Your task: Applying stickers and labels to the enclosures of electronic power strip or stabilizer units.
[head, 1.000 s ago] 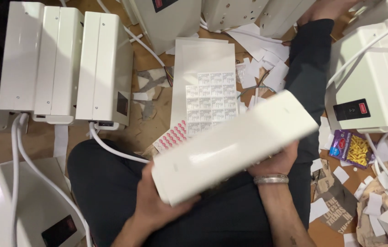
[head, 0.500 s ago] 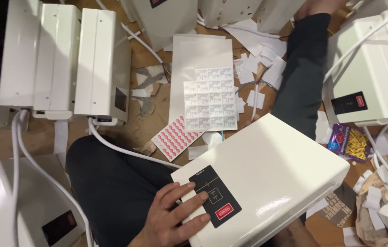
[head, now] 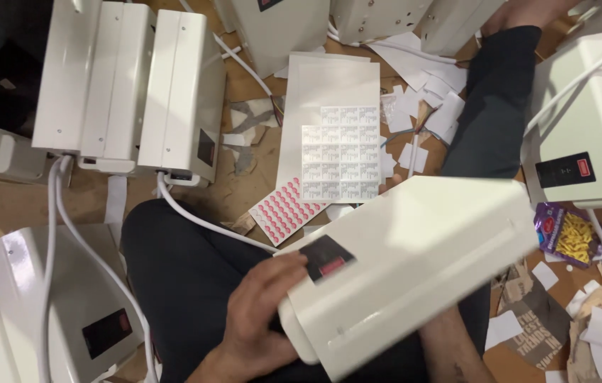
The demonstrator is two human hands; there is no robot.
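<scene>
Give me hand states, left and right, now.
Left hand: gripping the near end of the white box unit, thumb by its black panel.
Right hand: hidden under the unit; only the forearm shows, grip cannot be told.

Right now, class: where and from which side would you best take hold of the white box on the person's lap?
Probably by its two short ends, coming from either side. The white box is long, lies tilted across the lap, and its broad faces look smooth with no handle showing. The left hand already cups the near end by the black panel. The right hand is hidden beneath it.
</scene>
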